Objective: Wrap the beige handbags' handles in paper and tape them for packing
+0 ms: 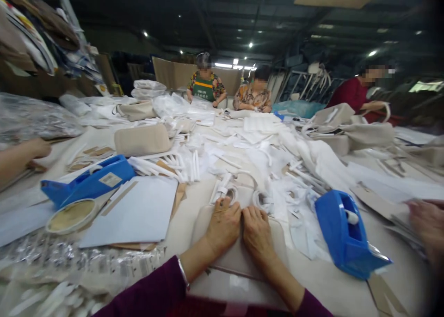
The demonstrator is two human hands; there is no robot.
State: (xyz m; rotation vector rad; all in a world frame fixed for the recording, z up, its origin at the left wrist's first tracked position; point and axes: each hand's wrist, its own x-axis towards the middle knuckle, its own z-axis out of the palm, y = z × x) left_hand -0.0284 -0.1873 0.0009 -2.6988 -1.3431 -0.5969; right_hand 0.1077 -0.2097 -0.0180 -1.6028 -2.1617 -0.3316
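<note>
Beige bag gripped at far edge by left hand and right hand (both curled); could be creased by overtight pinching.

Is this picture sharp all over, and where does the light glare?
In the head view, the left hand and right hand look fairly clear, a co-worker's hand at the right edge blurred; also in the head view, lamps glare against the dark roof, and plastic wrap at left shines.

Lt-beige bag w/ rounded corners, lying flat on tbl, partly hidden.
</note>
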